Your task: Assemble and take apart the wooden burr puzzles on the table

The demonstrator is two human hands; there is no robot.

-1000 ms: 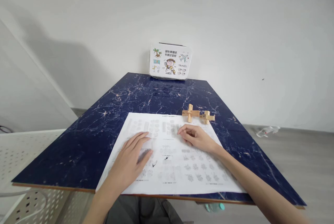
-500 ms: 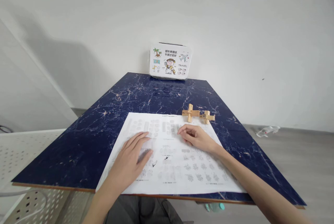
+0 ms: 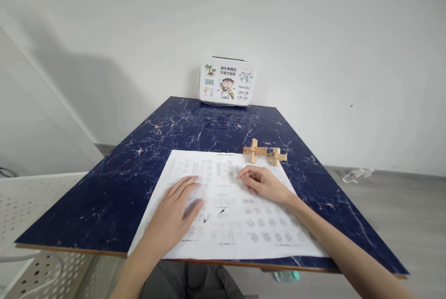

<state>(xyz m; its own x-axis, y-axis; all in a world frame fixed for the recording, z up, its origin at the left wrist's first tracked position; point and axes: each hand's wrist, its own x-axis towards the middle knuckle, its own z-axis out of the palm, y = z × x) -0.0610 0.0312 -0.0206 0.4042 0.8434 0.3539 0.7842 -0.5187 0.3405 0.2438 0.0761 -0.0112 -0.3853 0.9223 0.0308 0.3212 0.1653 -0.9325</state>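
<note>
A pale wall [image 3: 313, 48] stands behind a dark blue counter [image 3: 198, 127] with white squiggles. A white paper [image 3: 212, 199] full of gray pictures lies near the front. A white cartoon case [image 3: 228, 81] stands far back. The left hand [image 3: 176, 208] has its fingers spread on the paper; the right hand [image 3: 263, 183] has curled fingers, and I can't tell if it holds anything. A tan wooden cross [image 3: 254, 151] and a smaller wooden cross [image 3: 276, 156] sit at the paper's far right corner.
</note>
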